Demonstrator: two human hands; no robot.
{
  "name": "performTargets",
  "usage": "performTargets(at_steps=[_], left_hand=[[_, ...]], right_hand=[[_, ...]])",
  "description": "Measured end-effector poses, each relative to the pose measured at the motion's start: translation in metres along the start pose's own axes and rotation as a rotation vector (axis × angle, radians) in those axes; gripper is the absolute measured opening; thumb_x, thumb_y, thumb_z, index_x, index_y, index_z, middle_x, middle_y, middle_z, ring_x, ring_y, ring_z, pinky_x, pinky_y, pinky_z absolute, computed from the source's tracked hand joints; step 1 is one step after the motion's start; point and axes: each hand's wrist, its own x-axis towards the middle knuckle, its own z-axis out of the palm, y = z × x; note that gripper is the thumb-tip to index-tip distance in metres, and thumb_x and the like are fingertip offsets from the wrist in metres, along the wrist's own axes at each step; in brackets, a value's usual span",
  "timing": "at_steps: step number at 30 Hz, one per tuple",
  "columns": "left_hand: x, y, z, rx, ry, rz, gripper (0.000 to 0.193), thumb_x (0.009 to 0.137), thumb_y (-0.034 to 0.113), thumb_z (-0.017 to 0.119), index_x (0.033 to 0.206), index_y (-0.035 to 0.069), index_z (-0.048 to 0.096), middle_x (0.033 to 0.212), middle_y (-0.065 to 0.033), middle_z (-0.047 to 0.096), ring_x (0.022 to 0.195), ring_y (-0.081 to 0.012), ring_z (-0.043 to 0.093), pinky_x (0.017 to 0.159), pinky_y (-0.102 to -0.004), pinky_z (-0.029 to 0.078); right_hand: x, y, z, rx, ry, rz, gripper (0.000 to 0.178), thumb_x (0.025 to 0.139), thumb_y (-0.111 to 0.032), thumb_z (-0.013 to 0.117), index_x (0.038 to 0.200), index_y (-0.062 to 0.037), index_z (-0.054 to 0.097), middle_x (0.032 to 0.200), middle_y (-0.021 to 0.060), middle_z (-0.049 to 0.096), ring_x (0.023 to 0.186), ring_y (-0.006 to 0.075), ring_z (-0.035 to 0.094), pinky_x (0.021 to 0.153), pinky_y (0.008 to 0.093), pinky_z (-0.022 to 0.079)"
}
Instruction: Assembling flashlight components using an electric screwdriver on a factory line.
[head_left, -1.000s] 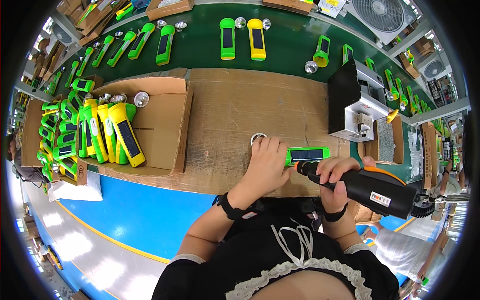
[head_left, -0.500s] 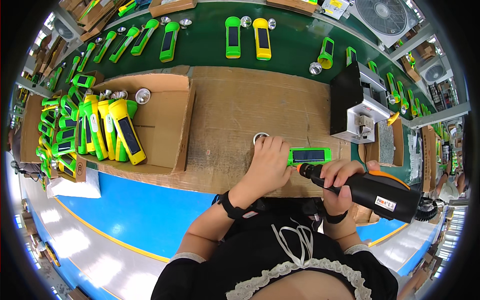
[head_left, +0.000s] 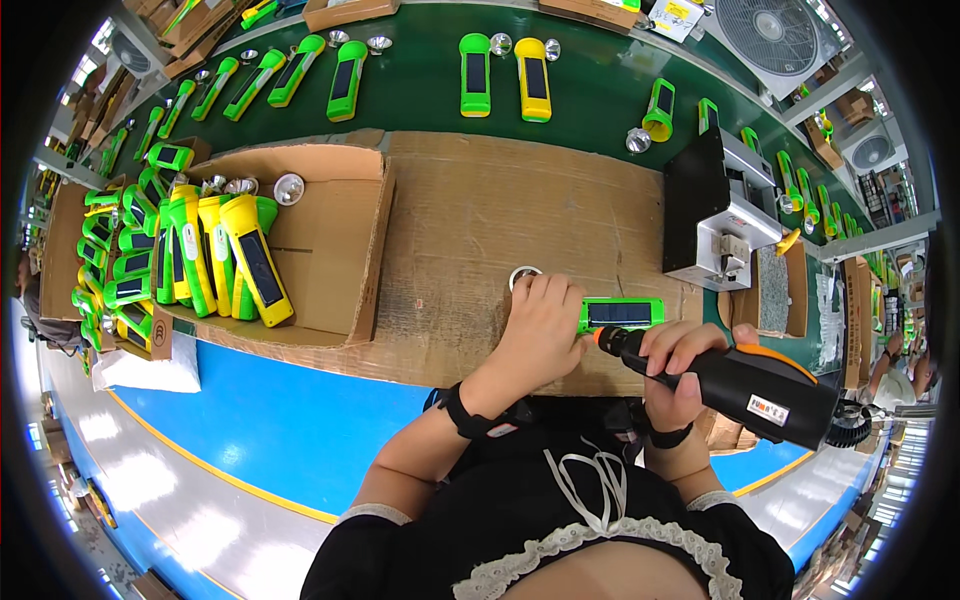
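Note:
A green flashlight point(head_left: 622, 314) with a dark solar panel lies sideways on the cardboard sheet in front of me. My left hand point(head_left: 543, 325) is closed around its head end, covering it. A round silver reflector point(head_left: 523, 276) peeks out just past my left fingers. In my right hand point(head_left: 683, 365) is a black electric screwdriver point(head_left: 765, 395) with an orange lever. Its orange-collared nose points left, up against the flashlight's near side by my left thumb. The bit's tip is too small to make out.
At left, a cardboard box point(head_left: 375, 230) holds yellow and green flashlights point(head_left: 255, 262) and reflectors. A black-and-silver machine point(head_left: 715, 215) stands at right. Beyond, a green conveyor belt point(head_left: 420, 75) carries several flashlights with reflectors beside them.
Flashlights and reflectors on the belt appear slightly farther right, as does much of the scene. Both hands keep nearly the same pose, and the screwdriver's rear end tilts marginally.

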Motion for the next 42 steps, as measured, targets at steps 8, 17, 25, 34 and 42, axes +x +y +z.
performTargets(at_steps=[8, 17, 25, 34, 42], left_hand=[[0.001, -0.001, 0.001, -0.006, 0.015, 0.000, 0.047, 0.061, 0.017, 0.072, 0.100, 0.001, 0.053, 0.099, -0.0139, 0.049, 0.097, -0.0319, 0.046, 0.089, -0.0423, 0.032], [0.001, 0.002, -0.006, 0.035, 0.000, 0.016, 0.044, 0.065, 0.017, 0.071, 0.102, 0.001, 0.053, 0.100, -0.0140, 0.050, 0.098, -0.0320, 0.047, 0.090, -0.0426, 0.032], [-0.001, 0.002, -0.006, 0.022, -0.124, 0.035, 0.044, 0.068, 0.017, 0.070, 0.105, 0.003, 0.052, 0.103, -0.0127, 0.050, 0.102, -0.0289, 0.047, 0.091, -0.0436, 0.032], [0.000, -0.003, -0.002, 0.063, -0.095, 0.075, 0.047, 0.062, 0.013, 0.067, 0.104, 0.001, 0.050, 0.100, -0.0139, 0.049, 0.101, -0.0306, 0.047, 0.091, -0.0434, 0.033], [0.002, -0.001, 0.001, 0.111, -0.054, 0.094, 0.037, 0.061, 0.010, 0.064, 0.095, 0.001, 0.051, 0.095, -0.0146, 0.049, 0.095, -0.0305, 0.047, 0.085, -0.0407, 0.034]], right_hand=[[0.002, 0.009, -0.004, -0.011, 0.003, 0.018, 0.060, 0.079, -0.019, 0.068, 0.120, -0.0128, 0.025, 0.072, 0.0045, 0.050, 0.060, 0.0180, 0.054, 0.064, 0.0365, 0.048], [0.005, 0.007, -0.007, -0.004, -0.095, 0.015, 0.055, 0.081, -0.012, 0.064, 0.120, -0.0133, 0.025, 0.073, 0.0067, 0.051, 0.061, 0.0192, 0.055, 0.065, 0.0377, 0.049], [0.006, 0.004, -0.007, -0.023, -0.070, 0.057, 0.051, 0.080, -0.012, 0.063, 0.116, -0.0120, 0.026, 0.070, 0.0059, 0.051, 0.059, 0.0185, 0.054, 0.063, 0.0357, 0.048], [0.014, 0.019, -0.009, -0.087, -0.341, 0.038, 0.049, 0.075, 0.003, 0.055, 0.114, -0.0095, 0.029, 0.073, 0.0070, 0.053, 0.063, 0.0182, 0.055, 0.065, 0.0328, 0.047], [0.007, 0.021, 0.001, -0.204, -0.362, 0.148, 0.046, 0.082, -0.002, 0.056, 0.115, -0.0095, 0.026, 0.071, 0.0053, 0.048, 0.061, 0.0159, 0.050, 0.063, 0.0317, 0.045]])
